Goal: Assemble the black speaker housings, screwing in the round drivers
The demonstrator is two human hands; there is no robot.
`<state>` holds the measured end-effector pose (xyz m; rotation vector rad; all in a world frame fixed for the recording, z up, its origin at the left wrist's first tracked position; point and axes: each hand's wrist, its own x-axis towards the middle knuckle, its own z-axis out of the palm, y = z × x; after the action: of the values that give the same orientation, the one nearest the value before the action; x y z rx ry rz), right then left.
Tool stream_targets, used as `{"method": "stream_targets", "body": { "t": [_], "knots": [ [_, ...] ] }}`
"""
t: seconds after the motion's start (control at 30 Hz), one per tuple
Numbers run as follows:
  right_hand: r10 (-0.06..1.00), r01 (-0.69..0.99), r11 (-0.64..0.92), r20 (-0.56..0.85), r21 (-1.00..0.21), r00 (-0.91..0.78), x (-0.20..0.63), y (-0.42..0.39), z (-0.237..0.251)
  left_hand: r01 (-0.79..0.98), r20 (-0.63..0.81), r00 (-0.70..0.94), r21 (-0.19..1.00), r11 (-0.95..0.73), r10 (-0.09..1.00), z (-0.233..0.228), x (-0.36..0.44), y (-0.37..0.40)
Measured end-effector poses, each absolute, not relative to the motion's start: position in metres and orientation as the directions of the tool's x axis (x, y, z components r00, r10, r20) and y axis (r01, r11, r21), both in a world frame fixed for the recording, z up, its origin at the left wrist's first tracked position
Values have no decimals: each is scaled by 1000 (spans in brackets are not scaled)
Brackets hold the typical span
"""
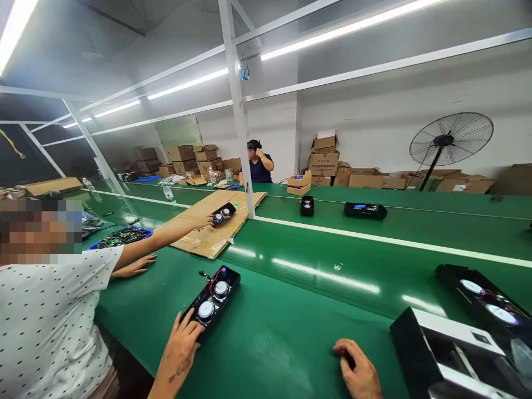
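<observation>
A long black speaker housing (225,303) with two round silver-white speaker drivers and red and black wires lies at an angle on the green table. My left hand (181,342) grips its near end, fingers on the rim and side. Loosely curled, my right hand (358,370) rests at the front of the table with nothing visible in it. Just right of it stands a black and white device (451,331) with an open middle, cut off by the frame edge. Behind that, another black speaker housing (453,275) holds two lit-looking drivers.
At left, a co-worker's hand (204,222) touches a smaller speaker unit (228,207) on a cardboard sheet (199,245). A blue tray (147,233) holds circuit boards. Two black units (366,210) lie farther back. A white post (236,105) rises mid-table; another person (261,167) sits beyond.
</observation>
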<state>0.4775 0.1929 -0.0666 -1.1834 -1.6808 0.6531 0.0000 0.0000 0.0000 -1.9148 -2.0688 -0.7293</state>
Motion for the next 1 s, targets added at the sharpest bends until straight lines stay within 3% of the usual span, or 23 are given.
{"method": "stream_targets", "body": {
  "t": [0.17, 0.3, 0.4, 0.5, 0.63, 0.73, 0.8, 0.87, 1.0],
  "knots": [
    [959, 326, 257, 198, -910, -205, 477, 172, -54, 963, 488, -71, 260, -67, 870, 0, 84, 36],
    [874, 296, 432, 315, -852, -370, 454, 126, -82, 941, 490, -131, 335, -47, 862, -9, 177, 55],
    [822, 374, 570, 511, -731, -252, 427, 94, -122, 911, 494, -109, 397, -112, 863, -7, 237, 63],
    [810, 443, 578, 550, -686, -205, 409, 74, -148, 861, 510, -5, 440, -256, 860, 2, 276, 65],
    [799, 477, 568, 589, -671, -122, 412, 68, -134, 768, 558, 143, 458, -447, 817, 17, 284, 59],
    [818, 434, 570, 531, -698, -221, 439, 73, -96, 713, 669, 150, 437, -548, 728, 29, 258, 48],
    [859, 415, 509, 415, -754, -300, 468, 80, -67, 720, 720, 64, 447, -531, 691, 32, 232, 42],
    [900, 422, 410, 283, -809, -332, 500, 88, -41, 742, 685, -129, 546, -388, 717, 29, 208, 42],
    [912, 400, 297, 133, -867, -389, 550, 96, -8, 560, 400, -475, 825, -82, 784, 2, 191, 63]
  ]
}}
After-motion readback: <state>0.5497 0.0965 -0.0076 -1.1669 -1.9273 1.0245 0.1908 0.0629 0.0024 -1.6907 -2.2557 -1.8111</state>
